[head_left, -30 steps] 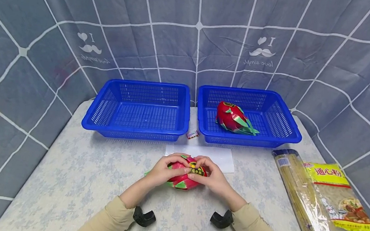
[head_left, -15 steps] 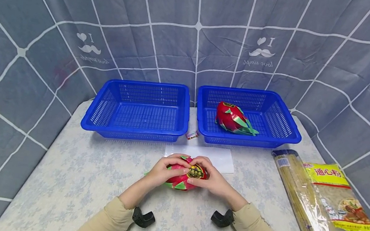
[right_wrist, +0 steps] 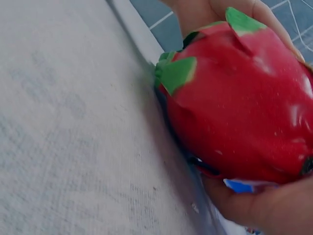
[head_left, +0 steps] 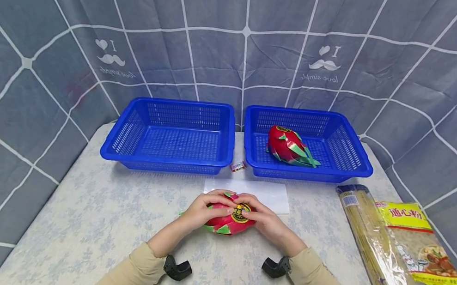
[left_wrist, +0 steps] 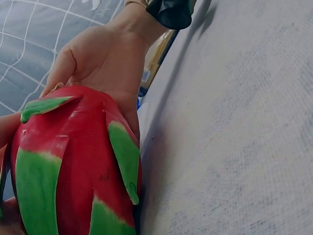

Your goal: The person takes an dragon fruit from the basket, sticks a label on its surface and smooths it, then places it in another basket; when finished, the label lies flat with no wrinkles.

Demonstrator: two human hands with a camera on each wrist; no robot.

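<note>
A red dragon fruit [head_left: 224, 225] with green scales lies sideways near the middle of the table, held by both hands. My left hand [head_left: 196, 212] grips its left part, fingers over the top and thumb along the near side. Around its right end curls my right hand [head_left: 272, 223], the thumb lying across a black and gold round label [head_left: 239, 212]. The left wrist view shows the fruit [left_wrist: 80, 152] close up, with the right palm [left_wrist: 105, 63] behind it. In the right wrist view the fruit [right_wrist: 239, 107] sits low over the cloth between both hands.
Two blue baskets stand at the back: the left basket [head_left: 164, 159], and the right basket [head_left: 313, 173] holding another dragon fruit [head_left: 284, 144]. A small packet [head_left: 237, 166] lies between them, a white sheet [head_left: 276, 201] in front. Packed noodles [head_left: 373, 241] and a yellow-topped bag [head_left: 422, 246] lie right.
My right hand has shifted its grip slightly, and its thumb now covers the right part of the label, which showed more fully half a second ago. The left hand stays in place.
</note>
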